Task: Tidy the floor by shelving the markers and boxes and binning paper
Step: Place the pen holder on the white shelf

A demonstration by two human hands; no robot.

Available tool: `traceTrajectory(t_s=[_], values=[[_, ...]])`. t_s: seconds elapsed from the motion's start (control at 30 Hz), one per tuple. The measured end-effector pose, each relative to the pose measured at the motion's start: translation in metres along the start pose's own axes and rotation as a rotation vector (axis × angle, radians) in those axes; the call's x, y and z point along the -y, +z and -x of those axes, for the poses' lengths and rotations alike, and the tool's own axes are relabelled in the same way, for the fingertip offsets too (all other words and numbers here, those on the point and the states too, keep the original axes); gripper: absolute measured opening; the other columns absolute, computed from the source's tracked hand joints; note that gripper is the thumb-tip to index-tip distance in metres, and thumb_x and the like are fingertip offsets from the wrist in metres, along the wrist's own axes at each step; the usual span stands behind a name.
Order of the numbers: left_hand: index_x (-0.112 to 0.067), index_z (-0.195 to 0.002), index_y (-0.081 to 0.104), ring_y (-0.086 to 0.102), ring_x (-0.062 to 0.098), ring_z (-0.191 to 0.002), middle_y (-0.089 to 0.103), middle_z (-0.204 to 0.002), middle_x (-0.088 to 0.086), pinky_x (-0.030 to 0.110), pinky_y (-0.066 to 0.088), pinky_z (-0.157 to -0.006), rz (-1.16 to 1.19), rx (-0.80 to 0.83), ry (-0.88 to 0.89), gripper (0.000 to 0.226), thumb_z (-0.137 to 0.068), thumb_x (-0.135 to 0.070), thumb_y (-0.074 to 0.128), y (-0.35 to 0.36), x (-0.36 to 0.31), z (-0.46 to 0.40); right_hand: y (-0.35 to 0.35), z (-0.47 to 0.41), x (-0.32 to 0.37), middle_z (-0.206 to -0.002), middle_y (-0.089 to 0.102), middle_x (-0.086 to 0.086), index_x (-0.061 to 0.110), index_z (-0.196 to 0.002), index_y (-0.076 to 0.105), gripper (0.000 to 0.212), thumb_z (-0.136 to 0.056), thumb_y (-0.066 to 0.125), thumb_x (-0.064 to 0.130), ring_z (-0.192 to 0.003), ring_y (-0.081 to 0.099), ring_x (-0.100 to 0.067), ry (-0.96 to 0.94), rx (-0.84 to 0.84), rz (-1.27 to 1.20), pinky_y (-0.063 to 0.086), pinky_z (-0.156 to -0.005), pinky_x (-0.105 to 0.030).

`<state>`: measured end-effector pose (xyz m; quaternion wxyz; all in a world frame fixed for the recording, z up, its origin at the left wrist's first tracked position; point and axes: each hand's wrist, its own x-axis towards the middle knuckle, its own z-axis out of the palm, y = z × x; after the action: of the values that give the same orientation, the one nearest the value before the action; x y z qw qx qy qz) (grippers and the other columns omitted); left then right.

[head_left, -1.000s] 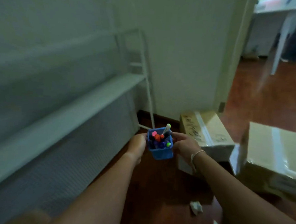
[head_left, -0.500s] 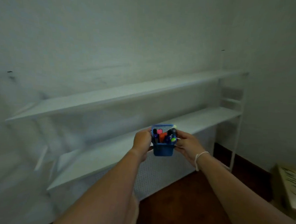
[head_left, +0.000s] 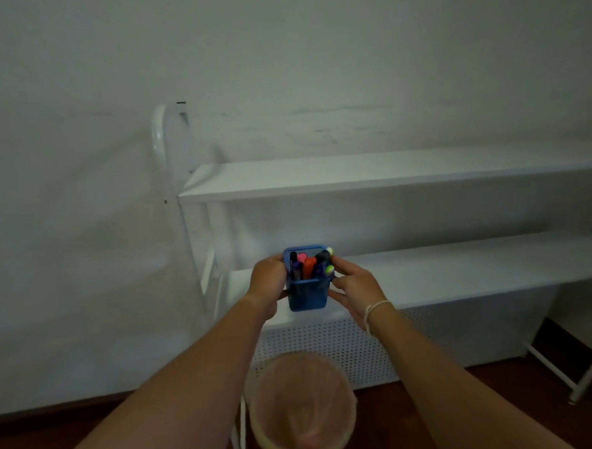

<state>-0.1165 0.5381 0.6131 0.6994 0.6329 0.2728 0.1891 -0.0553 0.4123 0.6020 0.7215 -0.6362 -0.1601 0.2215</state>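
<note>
A blue plastic holder [head_left: 307, 295] full of several coloured markers [head_left: 309, 267] is held upright between both hands. My left hand [head_left: 267, 280] grips its left side and my right hand [head_left: 354, 289] grips its right side. The holder hangs at the front left end of the lower white shelf board [head_left: 456, 277], and I cannot tell whether its base touches the board. A second white shelf board [head_left: 358, 179] runs above it.
A bin with a pale liner [head_left: 300, 406] stands on the dark floor directly below my arms. A white perforated panel [head_left: 367, 351] closes the rack's bottom. The rack's white tube frame [head_left: 162, 138] rises at the left against the wall.
My view swung from the boxes and paper scraps on the floor to the left end of the rack. The marker holder moved with both hands up to the lower shelf, and the bin came into view.
</note>
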Motion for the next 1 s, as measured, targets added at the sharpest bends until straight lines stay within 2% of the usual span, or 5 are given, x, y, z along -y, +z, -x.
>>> traceTrajectory(t_s=[0.33, 0.6, 0.8, 0.9, 1.0], values=[[-0.022, -0.062, 0.051, 0.051, 0.014, -0.068, 0.059, -0.073, 0.001, 0.028, 0.040, -0.063, 0.026, -0.165, -0.013, 0.039, -0.093, -0.003, 0.038, -0.050, 0.016, -0.054, 0.058, -0.051, -0.038, -0.112, 0.053, -0.006, 0.009, -0.132, 0.050, 0.053, -0.086, 0.041, -0.016, -0.106, 0.051, -0.020, 0.072, 0.074, 0.057, 0.042, -0.103, -0.037], [-0.012, -0.106, 0.067, 0.056, 0.015, -0.079, 0.065, -0.091, 0.005, 0.027, 0.043, -0.066, -0.041, -0.189, 0.000, 0.031, -0.091, -0.008, 0.041, -0.075, 0.015, -0.085, 0.091, -0.089, -0.047, -0.120, 0.058, -0.011, 0.017, -0.134, 0.049, 0.048, -0.090, 0.047, -0.002, -0.101, 0.053, -0.017, 0.026, 0.134, 0.267, 0.046, -0.082, -0.021], [-0.013, -0.104, 0.065, 0.056, 0.020, -0.073, 0.065, -0.083, 0.005, 0.025, 0.041, -0.058, -0.002, -0.256, 0.024, 0.045, -0.083, 0.007, 0.031, -0.088, 0.006, -0.097, 0.114, -0.106, -0.050, -0.126, 0.056, -0.015, 0.020, -0.137, 0.044, 0.050, -0.092, 0.042, -0.002, -0.112, 0.054, -0.029, 0.044, 0.193, 0.286, 0.044, -0.097, -0.038], [-0.015, -0.140, 0.042, 0.051, 0.021, -0.100, 0.055, -0.126, 0.010, 0.028, 0.040, -0.077, 0.029, -0.338, -0.024, 0.061, -0.085, 0.007, 0.029, -0.093, 0.003, -0.099, 0.122, -0.109, -0.051, -0.129, 0.055, -0.014, 0.022, -0.138, 0.042, 0.052, -0.093, 0.041, -0.003, -0.117, 0.051, -0.032, 0.037, 0.209, 0.310, 0.043, -0.097, -0.038], [-0.019, -0.147, 0.028, 0.044, 0.020, -0.111, 0.042, -0.146, 0.010, 0.027, 0.037, -0.081, 0.009, -0.334, -0.051, 0.066, -0.086, 0.006, 0.032, -0.096, 0.003, -0.097, 0.124, -0.113, -0.051, -0.140, 0.046, -0.012, 0.026, -0.142, 0.034, 0.056, -0.093, 0.035, -0.003, -0.121, 0.048, -0.030, 0.054, 0.215, 0.375, 0.044, -0.098, -0.038]])
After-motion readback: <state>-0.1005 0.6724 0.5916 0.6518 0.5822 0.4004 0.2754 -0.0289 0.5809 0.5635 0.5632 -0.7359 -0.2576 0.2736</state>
